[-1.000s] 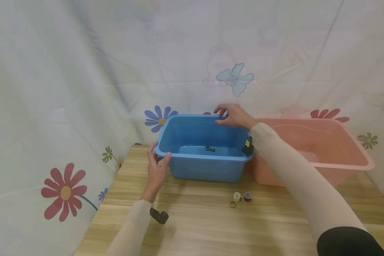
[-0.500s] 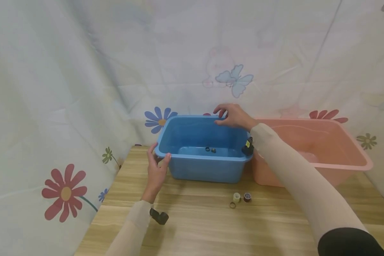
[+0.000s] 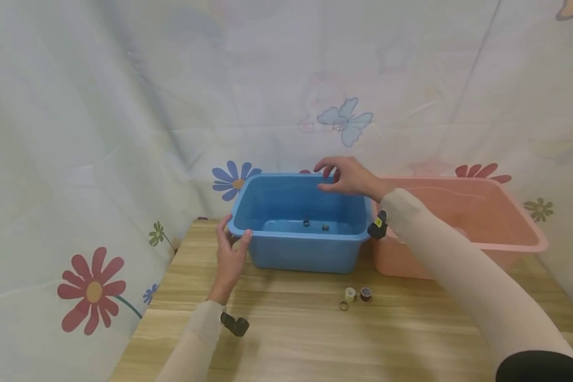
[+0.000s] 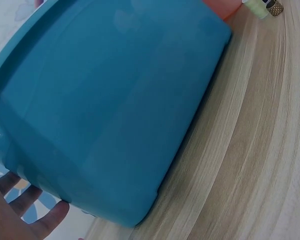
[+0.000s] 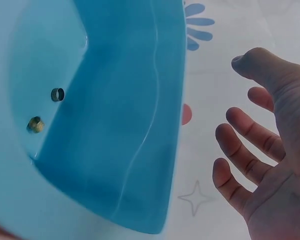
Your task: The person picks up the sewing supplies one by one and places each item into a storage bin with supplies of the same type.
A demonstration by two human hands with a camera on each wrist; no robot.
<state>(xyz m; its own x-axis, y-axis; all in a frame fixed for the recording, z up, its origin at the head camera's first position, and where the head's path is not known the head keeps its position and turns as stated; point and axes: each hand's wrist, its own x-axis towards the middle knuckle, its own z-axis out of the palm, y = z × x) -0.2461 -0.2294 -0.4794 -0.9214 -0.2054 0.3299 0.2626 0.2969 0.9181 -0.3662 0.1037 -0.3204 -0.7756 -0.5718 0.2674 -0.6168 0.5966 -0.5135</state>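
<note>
My left hand (image 3: 230, 260) holds the near left corner of a blue plastic tub (image 3: 305, 252), thumb at the front rim and fingers along the side. Above the tub's far right part hovers my right hand (image 3: 350, 175). Its fingers are loosely bent, thumb apart, with nothing between them. Inside on the tub floor lie a dark ring-shaped thimble (image 5: 57, 94) and a brass-coloured thimble (image 5: 35, 124), the latter blurred. On the wooden table in front are a pale thread spool (image 3: 350, 294), a dark thread spool (image 3: 365, 294) and a dimpled brass ring thimble (image 4: 275, 7).
A pink tub (image 3: 458, 212) stands right beside the blue one, partly behind my right forearm. Close behind both tubs hangs a pale curtain (image 3: 267, 95) printed with flowers and a butterfly. The wooden table (image 3: 286, 339) extends toward me.
The brass-coloured thimble has rolled to the right across the blue tub's floor, away from the dark one. Both hands keep nearly the same pose; the head view has shifted slightly.
</note>
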